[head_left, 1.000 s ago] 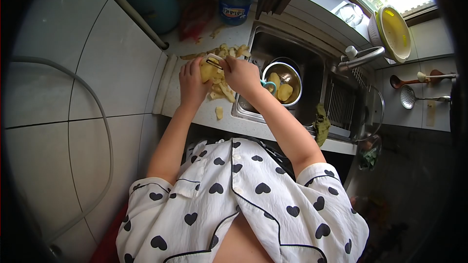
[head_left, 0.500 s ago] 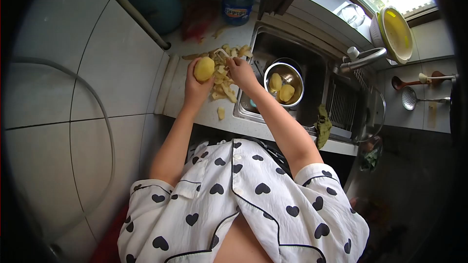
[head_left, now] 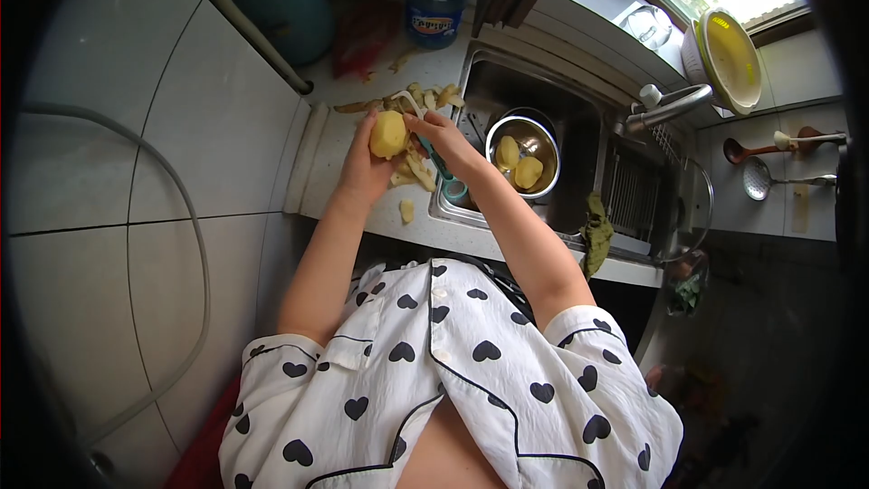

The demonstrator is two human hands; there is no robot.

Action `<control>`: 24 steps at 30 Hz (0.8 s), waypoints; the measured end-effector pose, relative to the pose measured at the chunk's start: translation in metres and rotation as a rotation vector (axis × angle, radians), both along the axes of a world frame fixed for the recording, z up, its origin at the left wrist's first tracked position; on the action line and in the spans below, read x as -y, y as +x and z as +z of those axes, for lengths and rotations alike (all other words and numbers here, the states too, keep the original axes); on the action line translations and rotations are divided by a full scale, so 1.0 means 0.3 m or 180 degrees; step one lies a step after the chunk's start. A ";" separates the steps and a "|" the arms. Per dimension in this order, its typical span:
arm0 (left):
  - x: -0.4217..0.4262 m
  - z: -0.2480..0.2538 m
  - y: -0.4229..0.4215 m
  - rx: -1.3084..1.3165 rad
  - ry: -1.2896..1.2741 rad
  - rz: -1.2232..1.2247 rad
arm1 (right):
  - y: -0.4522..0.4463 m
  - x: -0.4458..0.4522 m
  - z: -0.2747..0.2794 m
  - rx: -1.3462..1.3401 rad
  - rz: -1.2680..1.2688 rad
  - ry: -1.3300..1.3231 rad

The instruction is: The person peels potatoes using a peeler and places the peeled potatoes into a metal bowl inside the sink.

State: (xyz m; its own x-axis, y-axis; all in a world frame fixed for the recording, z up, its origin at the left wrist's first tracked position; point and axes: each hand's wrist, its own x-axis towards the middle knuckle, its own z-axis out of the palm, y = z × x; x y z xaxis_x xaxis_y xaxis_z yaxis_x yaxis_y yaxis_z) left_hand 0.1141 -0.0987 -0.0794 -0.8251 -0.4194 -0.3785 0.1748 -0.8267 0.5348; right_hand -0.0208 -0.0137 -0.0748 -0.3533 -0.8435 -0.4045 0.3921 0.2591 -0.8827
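Observation:
A peeled yellow potato [head_left: 389, 134] rests in my left hand [head_left: 364, 167], whose fingers are wrapped round it above the counter. My right hand [head_left: 450, 142] is closed on a peeler [head_left: 438, 161] with a white head and a teal handle that ends in a ring. The peeler's head is beside the potato's upper right; whether it touches cannot be made out. Potato peelings [head_left: 412, 172] lie in a heap under and around my hands. Right of my right hand, a steel bowl [head_left: 555, 156] with two peeled potatoes [head_left: 518, 163] sits in the sink.
The sink [head_left: 579, 118] has a faucet [head_left: 668, 110] at its far right. A blue bottle [head_left: 435, 14] stands behind the peelings, near a red plastic bag [head_left: 364, 36]. A green cloth [head_left: 596, 235] hangs over the sink's front edge. Ladles [head_left: 747, 152] hang on the right wall.
My right hand has turned and come nearer the potato, and the peeler's teal handle now shows. The potato has shifted slightly to the right in my left hand.

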 end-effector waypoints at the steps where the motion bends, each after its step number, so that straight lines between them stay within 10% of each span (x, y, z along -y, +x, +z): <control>1: 0.005 0.007 0.010 0.0089 0.0161 -0.0245 | 0.002 -0.001 0.006 -0.0039 -0.0009 -0.0098; 15: 0.007 -0.047 0.039 0.0509 -0.1302 -0.0501 | 0.000 -0.032 0.139 -0.3775 0.1158 0.0700; 24: -0.004 -0.052 0.056 0.0956 -0.1488 -0.0324 | 0.034 -0.005 0.089 -0.4034 0.1141 0.0676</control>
